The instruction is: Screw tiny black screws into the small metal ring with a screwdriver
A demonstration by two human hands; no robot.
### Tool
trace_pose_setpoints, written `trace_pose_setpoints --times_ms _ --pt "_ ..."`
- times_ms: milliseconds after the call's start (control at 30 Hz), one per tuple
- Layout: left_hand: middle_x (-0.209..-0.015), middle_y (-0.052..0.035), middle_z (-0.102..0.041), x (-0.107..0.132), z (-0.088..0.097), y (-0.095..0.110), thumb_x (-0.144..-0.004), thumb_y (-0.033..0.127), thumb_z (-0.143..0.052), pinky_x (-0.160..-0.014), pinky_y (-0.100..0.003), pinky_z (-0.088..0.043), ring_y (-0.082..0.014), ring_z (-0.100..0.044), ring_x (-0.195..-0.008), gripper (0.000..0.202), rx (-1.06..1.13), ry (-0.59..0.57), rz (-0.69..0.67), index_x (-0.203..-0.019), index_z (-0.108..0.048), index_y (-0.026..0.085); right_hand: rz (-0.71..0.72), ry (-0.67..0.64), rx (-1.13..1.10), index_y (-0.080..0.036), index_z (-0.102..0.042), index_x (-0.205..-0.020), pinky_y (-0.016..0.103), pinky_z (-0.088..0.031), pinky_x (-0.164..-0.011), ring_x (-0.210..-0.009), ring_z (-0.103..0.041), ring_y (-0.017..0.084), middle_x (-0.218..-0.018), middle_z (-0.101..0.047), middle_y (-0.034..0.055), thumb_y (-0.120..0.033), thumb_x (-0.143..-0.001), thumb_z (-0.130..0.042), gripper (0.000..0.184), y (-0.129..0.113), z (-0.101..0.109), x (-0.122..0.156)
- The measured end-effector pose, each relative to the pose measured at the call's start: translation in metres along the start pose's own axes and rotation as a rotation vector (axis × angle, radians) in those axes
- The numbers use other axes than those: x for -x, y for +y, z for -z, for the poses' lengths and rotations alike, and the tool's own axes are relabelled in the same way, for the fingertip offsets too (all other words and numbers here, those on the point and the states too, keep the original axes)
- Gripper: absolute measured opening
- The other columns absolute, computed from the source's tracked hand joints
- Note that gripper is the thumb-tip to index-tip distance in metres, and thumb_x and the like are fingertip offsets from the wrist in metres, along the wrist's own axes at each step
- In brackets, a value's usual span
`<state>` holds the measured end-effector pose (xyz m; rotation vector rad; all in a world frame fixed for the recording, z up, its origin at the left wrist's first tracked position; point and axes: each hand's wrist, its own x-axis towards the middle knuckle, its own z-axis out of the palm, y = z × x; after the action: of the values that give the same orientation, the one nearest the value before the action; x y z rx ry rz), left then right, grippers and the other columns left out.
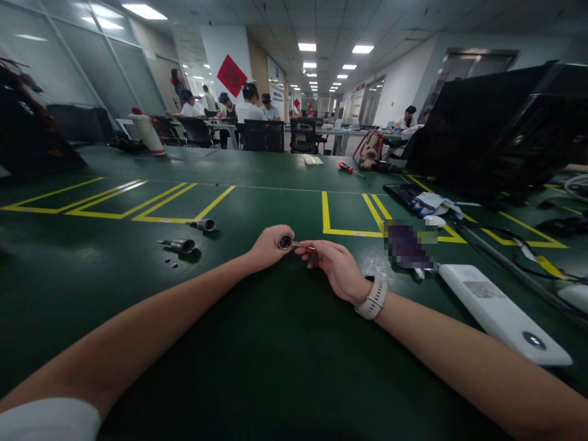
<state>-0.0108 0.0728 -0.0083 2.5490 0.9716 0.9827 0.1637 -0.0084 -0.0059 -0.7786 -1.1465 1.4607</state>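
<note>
My left hand is closed around a small round metal cylinder whose open end faces me. My right hand, with a pale watch on the wrist, pinches a thin metal tool whose tip touches the cylinder's end. Both hands hover just above the dark green table. To the left on the table lie two more metal cylinders and a few tiny screws.
A white flat device and cables lie at the right, beside work gloves and black cases. A red-handled screwdriver lies farther back. Yellow tape lines mark the table. Several people sit at desks far behind.
</note>
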Motion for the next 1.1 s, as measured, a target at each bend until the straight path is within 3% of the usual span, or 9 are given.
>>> trace_pose_setpoints --times_ms 167,467,800,1100 --pt "-0.062 0.0031 -0.048 -0.0001 -0.0004 0.0 -0.073 0.022 -0.055 -0.053 -0.021 -0.036 -0.0098 -0.045 -0.057 0.012 0.095 0.008 0.026 -0.064 -0.049 0.016 -0.01 0.01 -0.031 -0.019 -0.069 -0.091 0.031 -0.04 -0.068 -0.084 -0.056 0.018 -0.097 -0.067 0.0074 -0.035 -0.081 -0.053 0.025 -0.0024 -0.0022 0.0008" --pt "-0.065 0.0007 -0.052 -0.0025 -0.0007 0.0029 -0.072 0.019 -0.056 -0.06 -0.026 -0.037 -0.0138 -0.049 -0.063 0.008 -0.198 -0.044 0.021 -0.066 -0.051 0.016 0.05 0.054 0.151 -0.02 -0.07 -0.089 0.03 -0.04 -0.066 -0.082 -0.056 0.018 -0.092 -0.068 0.0069 -0.034 -0.079 -0.056 0.023 0.0002 -0.0077 0.0044" --pt "-0.061 0.003 -0.047 -0.0013 0.0011 0.001 -0.072 0.024 -0.056 -0.054 -0.022 -0.036 -0.01 -0.045 -0.057 0.013 0.11 0.008 0.037 -0.064 -0.049 0.015 -0.026 0.001 -0.025 -0.019 -0.069 -0.091 0.03 -0.039 -0.067 -0.081 -0.056 0.017 -0.096 -0.068 0.0069 -0.036 -0.081 -0.052 0.026 -0.0024 -0.0018 0.0005" --pt "-0.064 0.0025 -0.05 -0.0008 0.0004 -0.0001 -0.071 0.023 -0.058 -0.054 -0.023 -0.037 -0.0109 -0.047 -0.06 0.011 0.036 0.002 0.066 -0.067 -0.051 0.015 -0.026 0.034 -0.032 -0.019 -0.07 -0.087 0.03 -0.039 -0.067 -0.079 -0.056 0.017 -0.092 -0.068 0.0064 -0.035 -0.079 -0.055 0.024 -0.0041 -0.0045 0.0017"
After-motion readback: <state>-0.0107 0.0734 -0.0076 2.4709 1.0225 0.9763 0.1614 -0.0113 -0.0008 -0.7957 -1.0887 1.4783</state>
